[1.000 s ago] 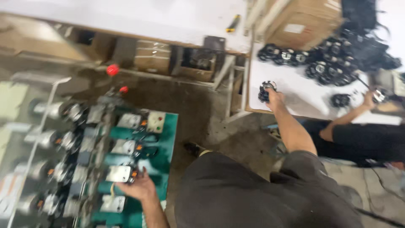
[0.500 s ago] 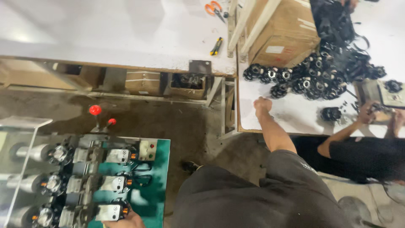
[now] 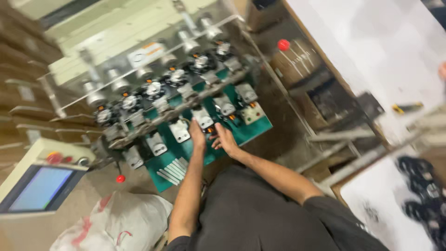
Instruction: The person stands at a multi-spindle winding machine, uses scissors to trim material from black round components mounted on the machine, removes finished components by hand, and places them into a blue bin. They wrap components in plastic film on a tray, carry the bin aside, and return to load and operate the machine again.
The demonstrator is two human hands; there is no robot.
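A winding machine with a green panel [image 3: 251, 128] carries a row of grey-white modules [image 3: 179, 131] and black spools [image 3: 153, 88]. My left hand [image 3: 197, 135] reaches up from below, its fingers lying against one grey-white module [image 3: 203, 117]. Just to its right, my right hand [image 3: 226, 140] has its fingers spread towards a small dark and orange part [image 3: 209, 130] between the two hands. Blur hides whether the right hand grips that part. Several white strips [image 3: 173, 170] lie on the panel's near edge.
A control box with a blue screen [image 3: 41, 188] stands at lower left, a white sack [image 3: 116, 223] beside it. Red knobs [image 3: 283, 45] [image 3: 120, 178] stick out from the machine. At right, a white table [image 3: 371, 51] holds a yellow tool [image 3: 406, 108]; black parts [image 3: 420, 183] lie lower right.
The view has swung from the white table back to the machine. My right hand has left the table of black parts and now sits beside my left hand on the green panel.
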